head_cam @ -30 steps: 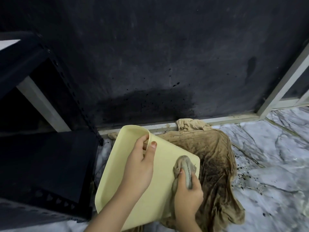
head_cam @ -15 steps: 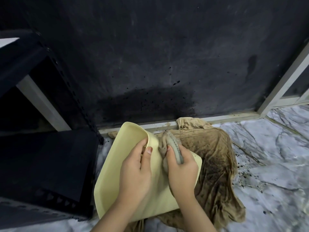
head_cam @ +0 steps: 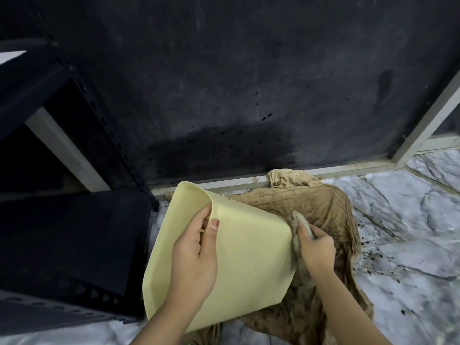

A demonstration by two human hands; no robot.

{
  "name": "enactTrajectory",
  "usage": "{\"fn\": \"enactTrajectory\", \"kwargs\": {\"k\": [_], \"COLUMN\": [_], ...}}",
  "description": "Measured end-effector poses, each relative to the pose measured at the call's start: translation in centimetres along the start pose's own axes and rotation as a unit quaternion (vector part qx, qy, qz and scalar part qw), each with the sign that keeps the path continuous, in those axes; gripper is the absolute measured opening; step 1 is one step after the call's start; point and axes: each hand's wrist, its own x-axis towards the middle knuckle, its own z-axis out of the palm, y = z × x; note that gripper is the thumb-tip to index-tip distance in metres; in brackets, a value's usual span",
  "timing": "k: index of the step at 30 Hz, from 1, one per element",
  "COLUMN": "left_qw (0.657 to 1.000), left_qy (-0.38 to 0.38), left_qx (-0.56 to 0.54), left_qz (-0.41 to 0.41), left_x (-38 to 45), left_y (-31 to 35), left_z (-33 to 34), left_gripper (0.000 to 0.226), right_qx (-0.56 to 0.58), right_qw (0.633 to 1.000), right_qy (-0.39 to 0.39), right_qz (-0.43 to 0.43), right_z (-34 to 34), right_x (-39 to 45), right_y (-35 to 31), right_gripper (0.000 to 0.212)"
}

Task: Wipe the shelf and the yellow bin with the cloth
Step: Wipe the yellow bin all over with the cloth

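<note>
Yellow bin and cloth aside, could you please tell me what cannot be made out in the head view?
- Yellow bin: its inside faces away, and its lower end is covered by the left hand.
- Grey cloth: mostly hidden by the right hand and the bin's edge.
- Black shelf: too dark for dirt to show; cut off by the left edge.

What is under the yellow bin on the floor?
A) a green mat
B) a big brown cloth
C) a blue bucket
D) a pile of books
B: a big brown cloth, crumpled and dirty, lies spread on the marble floor beneath the yellow bin, which the left hand holds by its rim while the right hand presses a small grey cloth against the bin's side.
</note>
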Motion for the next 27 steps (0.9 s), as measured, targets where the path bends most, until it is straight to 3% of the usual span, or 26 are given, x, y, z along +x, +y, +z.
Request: {"fn": "enactTrajectory", "kwargs": {"k": [3,6,10,15,21,23,27], "left_qw": [1.0,1.0,0.999,0.999,0.998,0.996,0.993], "left_qy": [-0.012,-0.026,-0.026,-0.028,-0.052,-0.039,-0.017], "left_qx": [0.003,0.002,0.018,0.041,0.009,-0.038,-0.063], "left_qz": [0.0,0.013,0.02,0.02,-0.03,-0.065,-0.1], "left_x": [-0.1,-0.1,0.0,0.2,0.2,0.6,1.8], "left_y": [0.2,0.4,0.5,0.4,1.9,2.8,3.3], "left_z": [0.2,0.5,0.8,0.5,0.6,0.4,-0.2], "left_gripper": [0.035,0.052,0.036,0.038,0.03,0.013,0.026], "right_qx": [-0.013,-0.017,-0.009,-0.028,-0.015,-0.011,-0.014], "right_qw": [1.0,1.0,0.995,0.979,0.981,0.98,0.975], "right_qy": [0.01,0.016,-0.024,-0.072,-0.079,-0.08,-0.067], "right_qz": [0.011,-0.011,-0.092,-0.187,-0.175,-0.18,-0.209], "right_z": [-0.8,-0.5,0.8,2.3,1.5,1.5,1.8], "right_x": [-0.1,-1.9,-5.9,-9.1,-9.0,-9.4,-11.1], "right_y": [-0.2,-1.7,-5.1,-7.4,-7.3,-7.1,-6.1], "right_gripper": [0.034,0.036,0.018,0.047,0.03,0.036,0.05]}}
